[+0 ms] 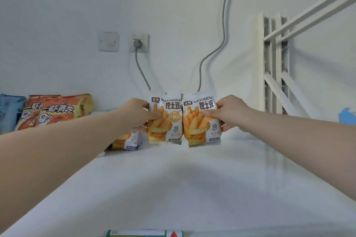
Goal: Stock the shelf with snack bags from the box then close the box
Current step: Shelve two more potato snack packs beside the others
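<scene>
Orange-and-white fries packets, two, one per grip. Our left grip [134,113] pinches the left packet [167,131] by its left edge, thumb across the front, fingers curled behind. Our right grip [229,113] pinches the right packet [196,131] by its right edge in the same way, thumb on the front. Both packets are upright, fronts toward us, side by side with inner edges touching. Their lower edges are down at the white shelf [192,179], toward its back near the wall.

Just left of them, partly hidden by our left forearm: one purple-and-white packet [128,140], lying tilted on the shelf. Further left: orange snack bags [57,110], leaning in a row, and a blue bag [9,113] at the far edge.

On the wall behind: a socket [144,38] with a grey plug [137,44] and cable [223,25], and a blank plate [108,41] beside it. To the right: a white metal frame [273,63]. At the bottom edge: a green-and-white printed strip [138,234]; we cannot tell what it is.
</scene>
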